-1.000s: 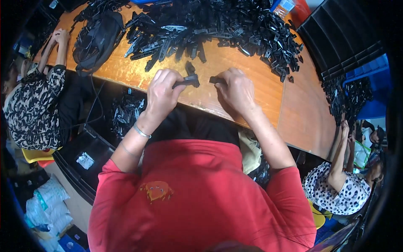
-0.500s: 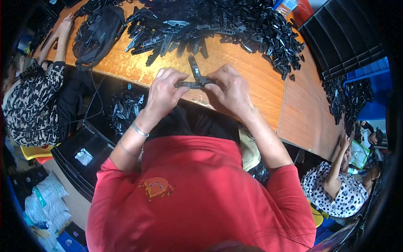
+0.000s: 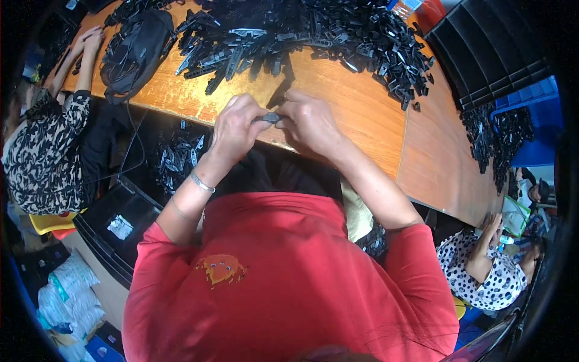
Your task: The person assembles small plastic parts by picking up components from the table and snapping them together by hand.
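And here we are, centre of the frame, just above the near edge of the wooden tabletop: a small dark part bridges two bare hands! The left hand has its grip pinched on the left end, thumb below, fingers above; the right hand, close beside it, has its grip curled around the other end. Just above them a dark strip slants upward, blurred, and whether it's attached I can't tell. Across the top, what a heap of black parts! Upper left, a black backpack lies on the wood; upper right, a black crate stands on its side. A person in a spotted top sits lower right.
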The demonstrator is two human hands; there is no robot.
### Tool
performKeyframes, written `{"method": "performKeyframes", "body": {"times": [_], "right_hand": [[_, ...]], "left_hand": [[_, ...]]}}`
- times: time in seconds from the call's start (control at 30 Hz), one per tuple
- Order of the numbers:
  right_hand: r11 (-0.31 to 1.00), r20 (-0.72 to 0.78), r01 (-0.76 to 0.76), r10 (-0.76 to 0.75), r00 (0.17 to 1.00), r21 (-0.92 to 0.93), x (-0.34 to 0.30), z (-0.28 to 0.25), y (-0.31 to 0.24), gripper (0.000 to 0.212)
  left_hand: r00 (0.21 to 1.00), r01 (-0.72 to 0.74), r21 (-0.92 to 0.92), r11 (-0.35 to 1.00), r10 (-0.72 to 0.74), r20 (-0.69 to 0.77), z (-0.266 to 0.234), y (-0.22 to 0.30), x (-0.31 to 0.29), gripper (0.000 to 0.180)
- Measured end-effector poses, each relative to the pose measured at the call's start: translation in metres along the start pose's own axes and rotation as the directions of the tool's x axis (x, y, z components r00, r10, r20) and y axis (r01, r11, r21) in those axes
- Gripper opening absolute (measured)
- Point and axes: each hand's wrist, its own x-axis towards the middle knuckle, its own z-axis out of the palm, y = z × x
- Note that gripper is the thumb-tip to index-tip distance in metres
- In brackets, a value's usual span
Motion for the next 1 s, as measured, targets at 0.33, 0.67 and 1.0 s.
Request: {"method": "performKeyframes", "body": {"times": [0.33,0.67,1.0], "right_hand": [[0.998,-0.144,-0.047,0.052,0.988,0.037,-0.03,-0.015,0.029,0.014],[0.965,-0.388,-0.256,0.219,0.896,-0.047,0.005,-0.066,0.112,0.018],[0.864,-0.28,-0.375,0.289,0.915,-0.336,0.012,-0.044,0.14,0.013]], "left_hand": [[0.921,0.273,0.257,0.927,-0.329,0.208,-0.115,-0.001,-0.041,0.025],[0.994,0.072,0.059,0.996,-0.076,0.078,-0.03,0.036,0.022,0.023],[0.996,-0.072,0.211,0.975,0.059,0.066,0.082,0.042,0.094,0.021]]}}
